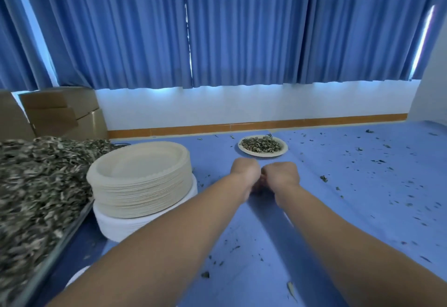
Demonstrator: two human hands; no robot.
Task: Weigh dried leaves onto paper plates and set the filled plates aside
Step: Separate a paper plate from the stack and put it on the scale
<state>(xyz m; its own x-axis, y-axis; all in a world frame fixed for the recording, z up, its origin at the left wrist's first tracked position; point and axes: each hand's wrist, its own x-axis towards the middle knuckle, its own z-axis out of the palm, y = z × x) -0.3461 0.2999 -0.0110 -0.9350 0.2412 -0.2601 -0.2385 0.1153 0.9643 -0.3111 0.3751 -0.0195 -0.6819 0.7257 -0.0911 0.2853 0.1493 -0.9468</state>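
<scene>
**A:** What's the head view giving you?

**B:** I see the left hand (pixel 245 172) and the right hand (pixel 281 175) knuckle to knuckle above the blue table (pixel 362 210). Their backs are up and the fingers are tucked under, so I can't tell whether they pinch anything.

**A:** And the leaves?

**B:** One filled plate (pixel 263 154) sits just beyond the hands, toward the wall. I'd judge it was parked there, clear of the work area. The heap of dried leaves (pixel 36 185) lies in a tray (pixel 60 241) at far left. The stack of empty plates (pixel 145 195) is beside it, handy for the left hand. Crumbs (pixel 324 178) litter the cloth on the right.

**A:** Next?

**B:** Probably a fresh plate.
</scene>
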